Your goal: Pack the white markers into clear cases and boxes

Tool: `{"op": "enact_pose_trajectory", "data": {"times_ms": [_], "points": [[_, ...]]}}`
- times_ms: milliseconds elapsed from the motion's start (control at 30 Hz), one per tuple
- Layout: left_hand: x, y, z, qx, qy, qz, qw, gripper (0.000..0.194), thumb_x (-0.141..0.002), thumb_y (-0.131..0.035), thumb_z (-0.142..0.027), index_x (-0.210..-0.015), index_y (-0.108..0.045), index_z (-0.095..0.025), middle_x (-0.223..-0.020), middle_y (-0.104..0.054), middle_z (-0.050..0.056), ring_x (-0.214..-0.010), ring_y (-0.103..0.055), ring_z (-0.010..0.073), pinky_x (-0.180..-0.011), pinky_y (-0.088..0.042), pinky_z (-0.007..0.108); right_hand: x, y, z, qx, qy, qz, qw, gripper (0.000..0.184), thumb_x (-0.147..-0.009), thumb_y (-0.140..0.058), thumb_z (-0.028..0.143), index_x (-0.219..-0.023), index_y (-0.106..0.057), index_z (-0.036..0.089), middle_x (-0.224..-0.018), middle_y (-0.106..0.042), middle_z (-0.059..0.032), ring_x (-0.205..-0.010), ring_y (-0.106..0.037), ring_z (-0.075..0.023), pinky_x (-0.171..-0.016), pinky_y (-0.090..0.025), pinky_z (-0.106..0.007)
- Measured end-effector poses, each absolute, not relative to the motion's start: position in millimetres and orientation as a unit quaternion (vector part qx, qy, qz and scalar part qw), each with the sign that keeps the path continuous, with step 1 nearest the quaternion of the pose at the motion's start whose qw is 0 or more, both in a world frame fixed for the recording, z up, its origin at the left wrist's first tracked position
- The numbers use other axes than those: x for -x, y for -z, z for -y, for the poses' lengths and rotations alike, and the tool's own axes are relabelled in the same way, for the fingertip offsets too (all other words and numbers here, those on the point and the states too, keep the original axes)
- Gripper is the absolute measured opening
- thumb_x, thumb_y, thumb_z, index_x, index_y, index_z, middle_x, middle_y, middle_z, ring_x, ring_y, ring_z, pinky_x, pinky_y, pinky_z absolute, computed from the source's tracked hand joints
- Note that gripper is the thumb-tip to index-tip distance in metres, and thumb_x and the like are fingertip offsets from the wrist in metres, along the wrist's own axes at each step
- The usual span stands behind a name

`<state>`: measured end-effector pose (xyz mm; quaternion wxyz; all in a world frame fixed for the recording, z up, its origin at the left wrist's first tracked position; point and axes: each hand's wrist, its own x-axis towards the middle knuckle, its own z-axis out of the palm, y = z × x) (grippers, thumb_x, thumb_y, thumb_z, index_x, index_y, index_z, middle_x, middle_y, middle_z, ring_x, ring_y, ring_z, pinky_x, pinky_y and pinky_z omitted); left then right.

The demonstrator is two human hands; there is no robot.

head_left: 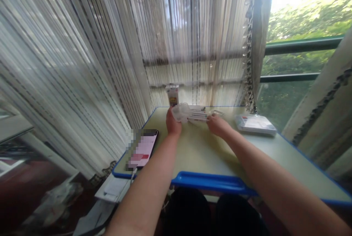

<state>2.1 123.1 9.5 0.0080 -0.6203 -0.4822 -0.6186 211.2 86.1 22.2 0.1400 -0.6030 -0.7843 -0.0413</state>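
Note:
A clear plastic container [181, 112] is held in my left hand [173, 123], its fingers wrapped round the near side. Several slim white pens [196, 112] lie side by side on the table between my two hands. My right hand [216, 125] is closed at the right ends of these pens, and its fingertips pinch the nearest one. Just behind the right hand lies a clear plastic piece [216, 112], partly hidden by the fingers. Behind my left hand stands an upright clear box [172, 95] with a yellow and dark label.
The pale table [198, 151] has a blue rim and a blue tray [209, 181] along its front edge. A phone [144, 148] with a cable lies at the left. At the right is a flat clear case [256, 124]. Curtains [192, 45] hang behind the table.

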Motion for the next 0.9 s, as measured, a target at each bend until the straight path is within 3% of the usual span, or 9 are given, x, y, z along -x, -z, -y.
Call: {"op": "enact_pose_trajectory", "data": {"times_ms": [100,200,300,467,700,900], "points": [[-2.2,-11.4,-122.2,0.608,0.624,0.491,0.001,0.042,-0.069,-0.061,-0.013,-0.108,-0.052,-0.023,-0.107,-0.063,0.008,-0.102,-0.059,0.0253,-0.087,-0.05,0.041,-212.3,-34.7,-80.9,0.615,0.075,0.726,0.298,0.032,-0.091,-0.034,0.025,-0.103,-0.059,0.011,-0.105,-0.056,-0.0168,-0.083,-0.059,-0.0222,-0.071,-0.045,-0.033],[-1.6,-11.2,-123.8,0.6,0.631,0.492,0.002,0.041,-0.068,-0.062,-0.012,-0.107,-0.052,-0.021,-0.104,-0.063,0.009,-0.099,-0.06,0.0256,-0.085,-0.05,0.041,-211.2,-47.2,-72.0,0.539,0.113,0.688,0.474,0.026,-0.088,-0.039,0.028,-0.097,-0.06,0.015,-0.096,-0.056,-0.0113,-0.079,-0.057,-0.0195,-0.071,-0.047,-0.031],[-0.9,-9.5,-126.2,0.602,0.636,0.483,0.017,0.04,-0.069,-0.06,-0.012,-0.106,-0.052,-0.021,-0.103,-0.063,0.008,-0.099,-0.059,0.0246,-0.086,-0.049,0.04,-208.3,-53.8,-61.4,0.445,0.131,0.687,0.56,0.02,-0.085,-0.042,0.025,-0.091,-0.059,0.018,-0.087,-0.056,-0.0077,-0.08,-0.056,-0.0187,-0.072,-0.048,-0.031],[-0.5,-8.3,-126.2,0.609,0.619,0.494,0.029,0.041,-0.069,-0.06,-0.013,-0.108,-0.051,-0.019,-0.103,-0.062,0.009,-0.1,-0.059,0.0246,-0.086,-0.049,0.038,-204.3,-49.5,-54.0,0.365,0.151,0.74,0.544,0.017,-0.082,-0.045,0.021,-0.093,-0.058,0.017,-0.089,-0.054,-0.0077,-0.077,-0.055,-0.0168,-0.069,-0.049,-0.029],[-0.2,-4.6,-129.2,0.616,0.624,0.479,0.037,0.045,-0.069,-0.061,-0.014,-0.112,-0.051,-0.017,-0.108,-0.062,0.012,-0.103,-0.058,0.0269,-0.089,-0.048,0.043,-199.3,-40.8,-58.8,0.372,0.154,0.751,0.524,0.017,-0.083,-0.045,0.021,-0.095,-0.057,0.018,-0.09,-0.054,-0.0076,-0.077,-0.056,-0.0159,-0.069,-0.05,-0.027],[-4.6,-1.2,-131.2,0.63,0.631,0.453,0.018,0.046,-0.069,-0.063,-0.015,-0.112,-0.052,-0.024,-0.106,-0.062,0.007,-0.104,-0.058,0.0253,-0.089,-0.048,0.042,-192.6,-37.1,-63.5,0.403,0.084,0.695,0.589,0.015,-0.083,-0.047,0.027,-0.092,-0.056,0.018,-0.091,-0.057,-0.0073,-0.072,-0.058,-0.0141,-0.065,-0.05,-0.025]]}}
